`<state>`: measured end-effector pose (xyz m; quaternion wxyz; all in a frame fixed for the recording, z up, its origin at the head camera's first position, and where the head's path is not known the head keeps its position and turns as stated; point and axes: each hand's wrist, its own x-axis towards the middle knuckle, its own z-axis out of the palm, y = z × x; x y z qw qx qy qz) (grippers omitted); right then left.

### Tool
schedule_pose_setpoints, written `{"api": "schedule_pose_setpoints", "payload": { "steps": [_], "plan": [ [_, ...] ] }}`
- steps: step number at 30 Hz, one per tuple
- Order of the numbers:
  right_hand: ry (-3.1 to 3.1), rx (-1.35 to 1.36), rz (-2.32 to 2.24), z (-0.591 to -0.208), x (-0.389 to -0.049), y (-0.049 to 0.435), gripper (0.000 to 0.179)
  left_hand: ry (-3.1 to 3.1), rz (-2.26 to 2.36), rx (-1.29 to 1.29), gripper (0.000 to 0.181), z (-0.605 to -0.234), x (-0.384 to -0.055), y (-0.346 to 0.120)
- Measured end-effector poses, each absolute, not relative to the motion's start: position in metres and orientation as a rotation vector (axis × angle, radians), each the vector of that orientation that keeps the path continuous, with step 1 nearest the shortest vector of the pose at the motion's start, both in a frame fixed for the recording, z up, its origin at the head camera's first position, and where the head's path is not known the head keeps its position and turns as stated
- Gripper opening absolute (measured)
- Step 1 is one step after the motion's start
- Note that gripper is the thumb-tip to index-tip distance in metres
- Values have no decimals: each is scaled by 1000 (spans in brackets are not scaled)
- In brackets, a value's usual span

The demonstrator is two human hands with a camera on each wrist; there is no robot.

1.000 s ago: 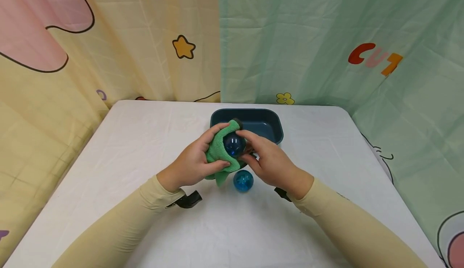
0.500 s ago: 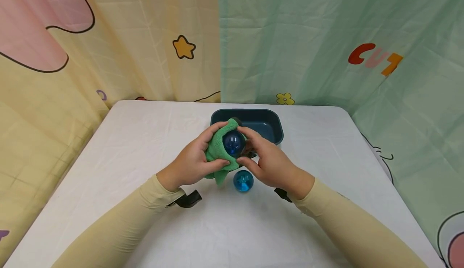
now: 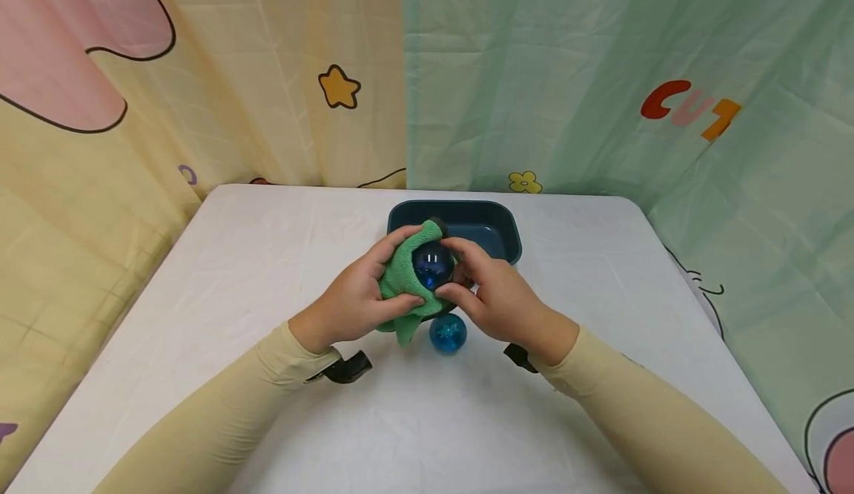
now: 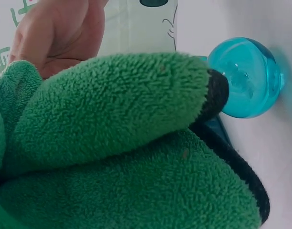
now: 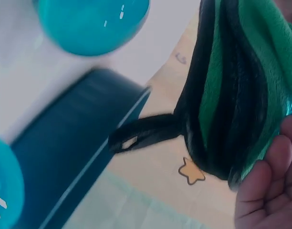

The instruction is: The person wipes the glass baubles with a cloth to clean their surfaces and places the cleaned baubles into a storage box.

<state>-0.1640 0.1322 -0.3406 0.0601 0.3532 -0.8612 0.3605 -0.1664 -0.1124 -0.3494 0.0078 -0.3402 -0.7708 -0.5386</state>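
My left hand [image 3: 356,297] grips a green terry cloth [image 3: 400,279] with black edging, folded around a dark blue clear ball [image 3: 432,265]. From the right, my right hand [image 3: 490,294] holds the ball between thumb and fingers. Thick folds of the cloth [image 4: 112,109] fill much of the left wrist view and hide the ball there. A black loop [image 5: 146,132] hangs off the cloth's edge in the right wrist view. On the table, just below the hands, lies a light blue clear ball [image 3: 448,334].
Behind the hands stands a dark blue rectangular bin [image 3: 497,238] on the white table [image 3: 300,242]. In the right wrist view, one teal ball [image 5: 93,24] shows at the top and another teal ball [image 5: 5,186] at the left edge. Printed curtains [image 3: 534,49] enclose the table.
The right hand's fingers shift slightly on the dark blue ball, which turns and moves a little within the cloth. The left hand and the light blue ball stay in place.
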Motion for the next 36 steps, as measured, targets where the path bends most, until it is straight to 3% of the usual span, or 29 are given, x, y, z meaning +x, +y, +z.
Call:
{"api": "schedule_pose_setpoints", "payload": {
  "steps": [4, 11, 19, 30, 36],
  "plan": [
    [-2626, 1030, 1183, -342, -164, 131, 55, -2431, -1676, -1058, 85, -351, -165, -113],
    [-2514, 1188, 1093, -344, -165, 135, 69, -2393, -1683, -1089, 84, -352, -167, -114],
    [-2548, 1167, 959, -341, -165, 135, 60, -2377, -1720, -1106, 84, -351, -169, -114],
    [-2645, 1040, 1102, -341, -164, 133, 58, -2419, -1691, -1088, 83, -352, -168, -112],
    [-2565, 1140, 1066, -341, -164, 134, 66, -2394, -1713, -1078, 83, -351, -169, -112]
  ]
}}
